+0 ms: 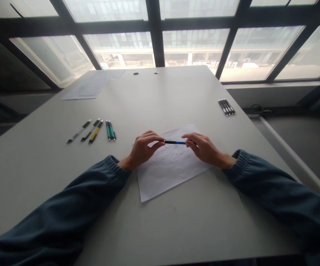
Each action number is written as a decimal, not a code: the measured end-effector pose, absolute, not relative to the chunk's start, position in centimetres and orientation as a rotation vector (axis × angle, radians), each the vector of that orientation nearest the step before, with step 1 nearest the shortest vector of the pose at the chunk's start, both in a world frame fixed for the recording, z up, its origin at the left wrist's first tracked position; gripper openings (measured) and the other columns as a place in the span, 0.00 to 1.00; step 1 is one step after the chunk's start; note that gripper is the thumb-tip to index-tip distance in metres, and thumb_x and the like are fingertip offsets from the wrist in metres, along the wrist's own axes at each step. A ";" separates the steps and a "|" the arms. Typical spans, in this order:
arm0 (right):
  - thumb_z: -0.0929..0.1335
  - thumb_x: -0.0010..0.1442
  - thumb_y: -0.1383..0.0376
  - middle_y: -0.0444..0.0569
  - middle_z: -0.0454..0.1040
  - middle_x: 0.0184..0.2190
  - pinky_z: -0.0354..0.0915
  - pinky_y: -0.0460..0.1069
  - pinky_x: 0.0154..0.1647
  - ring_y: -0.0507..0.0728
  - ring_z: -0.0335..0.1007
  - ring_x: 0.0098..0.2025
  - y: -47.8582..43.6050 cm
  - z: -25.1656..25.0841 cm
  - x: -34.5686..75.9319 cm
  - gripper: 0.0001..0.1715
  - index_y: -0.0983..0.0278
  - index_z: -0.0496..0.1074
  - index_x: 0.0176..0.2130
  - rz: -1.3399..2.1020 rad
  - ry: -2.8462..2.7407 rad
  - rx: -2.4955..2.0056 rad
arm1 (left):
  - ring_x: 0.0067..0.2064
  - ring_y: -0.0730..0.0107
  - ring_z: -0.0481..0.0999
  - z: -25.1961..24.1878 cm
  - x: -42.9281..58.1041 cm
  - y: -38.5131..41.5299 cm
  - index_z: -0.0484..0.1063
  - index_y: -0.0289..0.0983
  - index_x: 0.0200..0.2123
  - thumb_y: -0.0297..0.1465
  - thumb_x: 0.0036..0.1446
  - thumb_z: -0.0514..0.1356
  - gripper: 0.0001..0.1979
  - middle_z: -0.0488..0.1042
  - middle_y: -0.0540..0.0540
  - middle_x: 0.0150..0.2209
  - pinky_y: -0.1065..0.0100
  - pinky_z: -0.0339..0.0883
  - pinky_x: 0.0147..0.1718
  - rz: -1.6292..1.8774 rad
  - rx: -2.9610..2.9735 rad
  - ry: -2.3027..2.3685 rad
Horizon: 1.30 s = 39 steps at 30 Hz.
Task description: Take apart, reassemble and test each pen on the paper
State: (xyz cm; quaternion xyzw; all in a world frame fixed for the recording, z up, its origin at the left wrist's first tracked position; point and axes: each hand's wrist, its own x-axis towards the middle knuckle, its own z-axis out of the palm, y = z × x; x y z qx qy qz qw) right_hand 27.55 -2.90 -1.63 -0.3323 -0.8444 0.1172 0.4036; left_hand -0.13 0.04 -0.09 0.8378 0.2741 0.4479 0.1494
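Note:
A blue and black pen (175,142) is held level between my two hands, above a sheet of paper (160,181) with scribbles on it. My left hand (144,147) pinches the black end between thumb and fingers. At the blue end, my right hand (202,147) grips the pen with thumb and fingertips, which hide that end. The paper lies at a slant on the white table, partly under both hands.
Left of the paper lie two green pens (110,130), a yellow pen (96,132) and grey-white pens (78,132). Several black pens (226,107) sit in a row near the table's right edge. More paper sheets (84,87) lie at the far left, before the windows.

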 end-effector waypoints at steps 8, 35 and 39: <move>0.62 0.72 0.62 0.41 0.73 0.24 0.63 0.47 0.34 0.51 0.66 0.25 -3.0 -1.6 27.4 0.13 0.61 0.71 0.51 0.489 -2.068 -0.924 | 0.37 0.66 0.79 0.4 0.0 -0.4 0.81 0.39 0.39 0.35 0.61 0.67 0.06 0.82 0.44 0.34 0.62 0.74 0.39 1.288 2.488 0.747; 0.62 0.63 0.38 0.40 0.51 0.18 0.59 0.53 0.24 0.54 0.48 0.21 0.1 0.7 30.0 0.32 0.57 0.55 0.23 1.452 -0.968 -0.677 | 0.54 0.60 0.77 -1.0 -0.7 0.6 0.78 0.41 0.50 0.33 0.67 0.58 0.12 0.79 0.42 0.52 0.54 0.71 0.56 0.794 2.718 0.919; 0.64 0.63 0.44 0.40 0.49 0.17 0.55 0.51 0.21 0.53 0.44 0.20 -0.1 0.9 30.1 0.30 0.58 0.54 0.20 1.458 -0.964 -0.669 | 0.60 0.58 0.73 -1.1 -0.8 0.6 0.76 0.42 0.53 0.36 0.67 0.58 0.14 0.76 0.43 0.57 0.52 0.68 0.60 0.696 2.734 0.907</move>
